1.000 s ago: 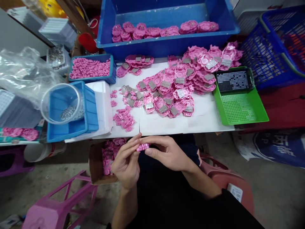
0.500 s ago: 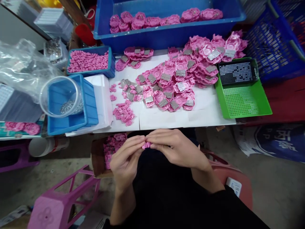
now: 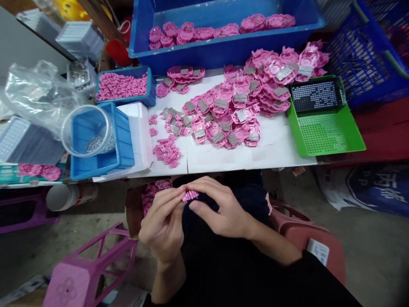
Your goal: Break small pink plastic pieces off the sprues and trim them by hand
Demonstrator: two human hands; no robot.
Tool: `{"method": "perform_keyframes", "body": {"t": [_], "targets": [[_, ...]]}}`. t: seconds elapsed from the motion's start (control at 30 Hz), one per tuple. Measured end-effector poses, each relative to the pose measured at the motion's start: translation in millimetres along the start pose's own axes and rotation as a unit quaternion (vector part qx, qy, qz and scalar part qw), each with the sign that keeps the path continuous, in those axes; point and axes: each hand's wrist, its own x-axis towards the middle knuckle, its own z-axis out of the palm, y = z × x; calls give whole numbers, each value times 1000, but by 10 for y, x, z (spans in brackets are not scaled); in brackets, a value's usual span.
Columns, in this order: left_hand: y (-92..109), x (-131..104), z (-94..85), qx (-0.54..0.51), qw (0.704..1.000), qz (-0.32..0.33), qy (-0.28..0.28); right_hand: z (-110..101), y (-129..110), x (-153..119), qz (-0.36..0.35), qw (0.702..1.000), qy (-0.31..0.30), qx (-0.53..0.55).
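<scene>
Both my hands are down over my lap, just below the near edge of the white table [image 3: 223, 160], pinching one small pink ribbed part [image 3: 191, 195] between them. My left hand [image 3: 164, 226] comes up from below with the wrist bent back a bit, fingers curled in, thumb and forefinger closed on the left end of the part. My right hand [image 3: 220, 211] comes in from the right with the forearm angled across my body, fingers arched over the top and the thumb tucked under, so it's shut on the other end. The part sits level between the fingertips, not touching the table. Up on the table, past my hands, there's a big heap of pink round housings [image 3: 236, 108] with grey metal plates in them, and left of that a scatter of little pink pieces [image 3: 166, 151]. At the table's right end sits a green tray [image 3: 322, 136], at the left end a blue bin [image 3: 102, 149].
</scene>
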Motion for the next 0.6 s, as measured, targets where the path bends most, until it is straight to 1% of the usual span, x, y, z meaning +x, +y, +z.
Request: {"method": "perform_keyframes", "body": {"t": [0.07,0.1,0.17,0.23,0.3,0.4,0.5,0.6], "targets": [[19,-24,28,3,1000,7,8,123,96,-47,-12,998,43,42],[23,-47,42,3,1000,6,11,165,144,-61,-18,997,55,60],[20,-110,66,1,1000,-5,19,206,219,-72,-37,995,53,80],[7,-178,85,-13,999,-31,32,207,253,-73,-57,994,35,84],[-5,-232,101,-35,997,-59,37,201,252,-75,-73,993,45,82],[-8,-259,126,-72,995,-66,16,214,235,-86,-88,989,86,79],[1,-246,148,-125,990,-69,0,229,230,-89,-105,988,97,54],[7,-234,161,-184,979,-85,-11,225,224,-85,-105,988,104,35]]}}
